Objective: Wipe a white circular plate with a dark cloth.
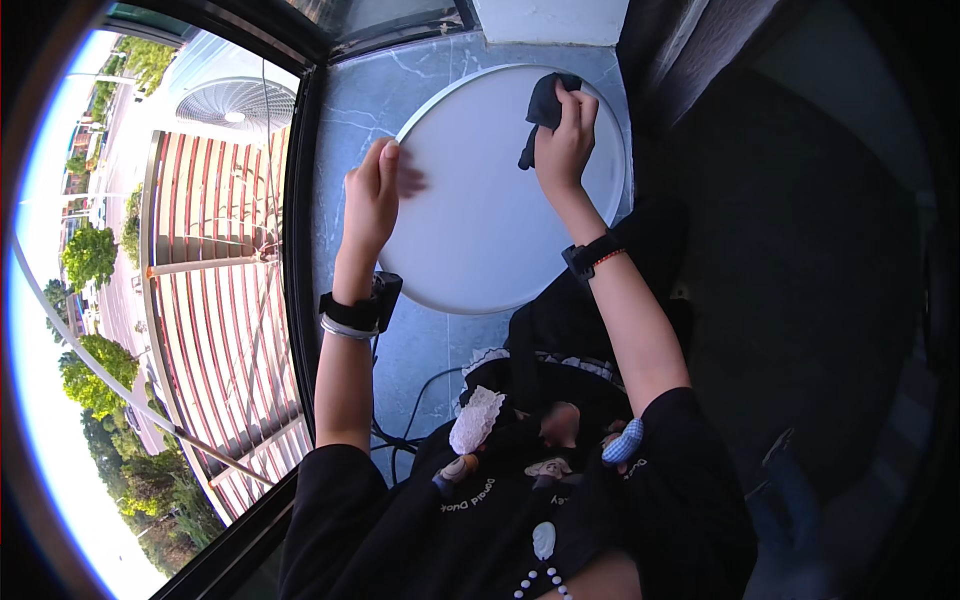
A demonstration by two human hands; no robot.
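Note:
A round white disc with a thin raised rim, like a tray or small tabletop, lies before me. My left hand grips its left rim, thumb uppermost, and casts a dark blur on the white surface. The fingers beneath the edge are hidden. Toward the disc's upper right, my right hand clasps a crumpled black cloth. Part of the cloth hangs below the fingers, over the white face. Black bands circle both of my wrists.
Grey-blue marble-patterned stone lies under the disc. At left, a dark window frame borders a view of an outdoor air-conditioner unit and a slatted roof. Black cables run near my lap. Dark floor extends at right.

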